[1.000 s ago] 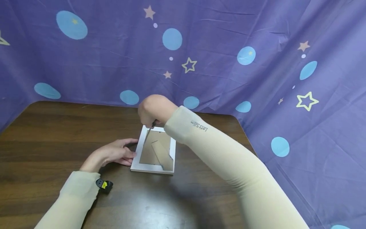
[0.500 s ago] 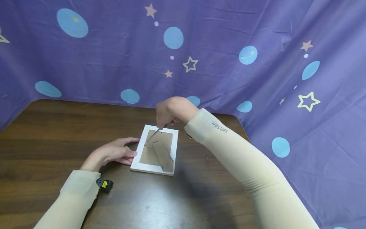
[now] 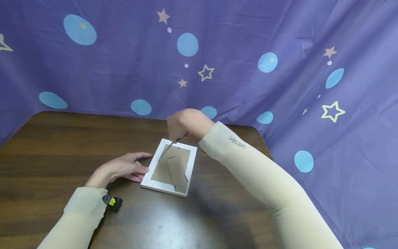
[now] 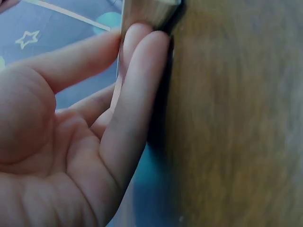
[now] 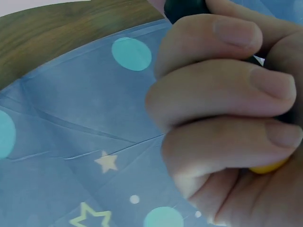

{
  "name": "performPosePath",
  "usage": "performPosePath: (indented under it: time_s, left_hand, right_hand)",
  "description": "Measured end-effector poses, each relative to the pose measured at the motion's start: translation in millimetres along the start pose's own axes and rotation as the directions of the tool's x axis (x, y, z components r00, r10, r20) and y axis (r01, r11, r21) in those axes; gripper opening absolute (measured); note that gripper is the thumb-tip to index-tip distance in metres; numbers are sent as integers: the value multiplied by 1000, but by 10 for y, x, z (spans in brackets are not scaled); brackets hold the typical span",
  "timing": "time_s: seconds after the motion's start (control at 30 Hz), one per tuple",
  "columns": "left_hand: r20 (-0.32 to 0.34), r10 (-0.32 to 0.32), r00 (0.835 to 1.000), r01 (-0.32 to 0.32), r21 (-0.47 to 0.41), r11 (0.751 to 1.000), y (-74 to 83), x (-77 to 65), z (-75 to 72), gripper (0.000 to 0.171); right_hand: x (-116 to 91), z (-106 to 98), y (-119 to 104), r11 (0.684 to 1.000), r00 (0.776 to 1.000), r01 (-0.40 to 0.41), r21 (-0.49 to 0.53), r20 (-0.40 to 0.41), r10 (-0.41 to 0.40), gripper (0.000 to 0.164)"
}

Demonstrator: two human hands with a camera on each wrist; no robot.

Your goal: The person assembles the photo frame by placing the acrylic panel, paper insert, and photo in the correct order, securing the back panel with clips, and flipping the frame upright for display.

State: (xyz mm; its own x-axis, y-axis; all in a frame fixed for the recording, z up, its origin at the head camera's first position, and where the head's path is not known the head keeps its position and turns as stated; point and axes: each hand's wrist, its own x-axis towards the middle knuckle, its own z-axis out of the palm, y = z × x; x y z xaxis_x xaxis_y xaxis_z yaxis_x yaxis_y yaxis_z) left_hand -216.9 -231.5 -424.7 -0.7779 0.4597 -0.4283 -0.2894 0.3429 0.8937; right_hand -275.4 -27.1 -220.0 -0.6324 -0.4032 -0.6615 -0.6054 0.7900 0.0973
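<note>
A white picture frame (image 3: pixel 153 165) lies back side up on the table, its brown backing board (image 3: pixel 161 173) and folded stand leg (image 3: pixel 178 174) showing. My left hand (image 3: pixel 122 167) rests at the frame's left edge, fingers mostly straight and touching its side, as the left wrist view also shows. Above the far end, my right hand (image 3: pixel 180 124) grips a screwdriver (image 3: pixel 169 150) whose thin metal shaft slants down to the left inner edge of the frame. In the right wrist view, curled fingers cover most of its dark handle (image 5: pixel 184 8), and a yellow end (image 5: pixel 270 166) peeks out below.
The dark wooden table (image 3: pixel 68 148) has rounded far corners. A purple curtain (image 3: pixel 233 41) with stars and blue dots hangs close behind it and along the right side. A small black device with a yellow mark (image 3: pixel 113 201) sits on the left wrist.
My right hand has shifted to the right and the screwdriver shaft slants more. The frame has turned slightly clockwise, its near end shifting toward me. The left hand has stayed almost in place.
</note>
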Motion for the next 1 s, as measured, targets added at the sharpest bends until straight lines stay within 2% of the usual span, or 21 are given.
performPosePath:
  time_s: [0.17,0.33,0.67,0.87,1.0]
  left_hand:
    - [23,17,1000,-17,16,1000,7,-11,-5,81]
    - [13,3,1000,-4,31,1000,33,-21,18,78]
    - [-7,-41,999,41,58,997,29,-5,43,78]
    - [-39,-16,999,22,153,988,76,-36,97,80]
    - [-66,-8,998,21,192,981,98,-47,114,82]
  right_hand:
    - [-17,121,115,997,999,-24,77,-42,28,32]
    - [-29,124,89,998,997,-20,59,-69,24,31]
    - [-17,111,51,998,998,-10,64,-54,13,32]
    - [-18,13,-34,1000,1000,7,-5,-29,-7,36]
    - [-12,-63,-112,996,1000,12,-83,-13,-13,29]
